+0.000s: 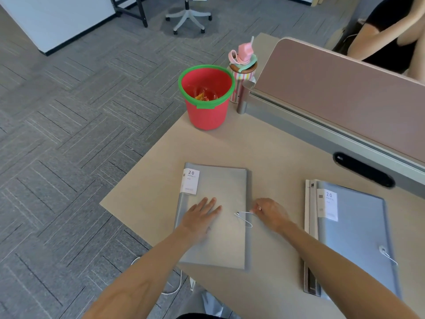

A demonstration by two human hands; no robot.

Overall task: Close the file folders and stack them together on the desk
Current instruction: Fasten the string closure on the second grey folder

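Pressing flat with open fingers, the left hand (202, 217) pins the shut grey folder (216, 217) near the desk (276, 153) edge while the right hand (271, 215) pinches its elastic cord (243, 218), so fastening looks underway and stacking onto the closed blue folder (358, 238) at right remains.

folders (220, 217) grey | bin (207, 111) red, green rim | desk (276, 153) beige | bottle (241, 77) pastel-striped

Grey folder (215, 217): closed, flat near the desk's left edge, elastic cord (244, 218) loose. Blue folder (354, 240): closed, flat atop another, well apart rightward.
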